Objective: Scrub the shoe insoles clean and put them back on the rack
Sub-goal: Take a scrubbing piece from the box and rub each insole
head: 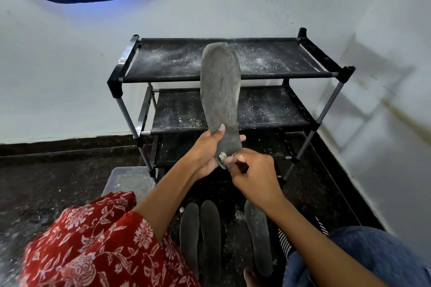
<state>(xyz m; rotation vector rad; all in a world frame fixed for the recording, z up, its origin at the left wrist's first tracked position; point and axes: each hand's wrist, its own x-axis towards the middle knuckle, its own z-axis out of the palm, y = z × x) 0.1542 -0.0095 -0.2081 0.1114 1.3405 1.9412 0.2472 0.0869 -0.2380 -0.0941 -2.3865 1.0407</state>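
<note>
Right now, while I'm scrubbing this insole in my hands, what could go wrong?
1. The left hand grips the held insole only near its heel, so the long free end may flex or flick grit under the brush in the right hand.
2. The rack shelves look dusted with white powder, which could dirty a cleaned insole.
3. Three insoles on the floor lie close to your feet and could be stepped on.

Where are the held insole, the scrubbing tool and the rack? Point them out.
held insole (pixel 220 86), head view: middle of its grey face.
scrubbing tool (pixel 223 155), head view: pale tip at the insole's heel.
rack (pixel 233 76), head view: front bar of its top shelf.
</note>
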